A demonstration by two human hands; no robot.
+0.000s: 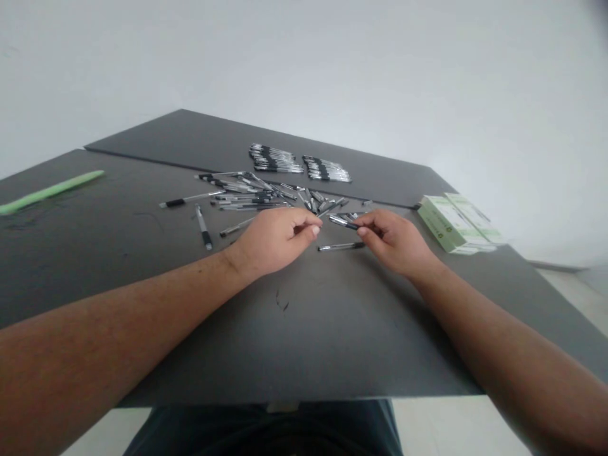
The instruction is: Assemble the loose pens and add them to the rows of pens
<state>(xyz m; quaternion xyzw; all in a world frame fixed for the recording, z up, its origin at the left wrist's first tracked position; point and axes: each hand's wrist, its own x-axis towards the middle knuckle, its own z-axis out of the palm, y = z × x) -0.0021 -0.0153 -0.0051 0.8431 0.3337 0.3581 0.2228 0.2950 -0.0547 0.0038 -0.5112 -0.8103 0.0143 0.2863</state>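
Note:
My right hand pinches a capped pen with a dark grip, its silvery end pointing left. Close by, my left hand has thumb and forefinger brought together. A thin piece shows just past those fingertips, but I cannot tell whether they hold it or it lies behind. Below the right fingertips, another pen rests on the table. Behind both hands is a loose heap of clear pens with black grips. Small pen caps are scattered to its right.
Two neat rows of pens, one left and one right, lie on the far dark table. Green and white boxes stand at the right edge. A long green strip lies at left. A single pen lies apart from the heap.

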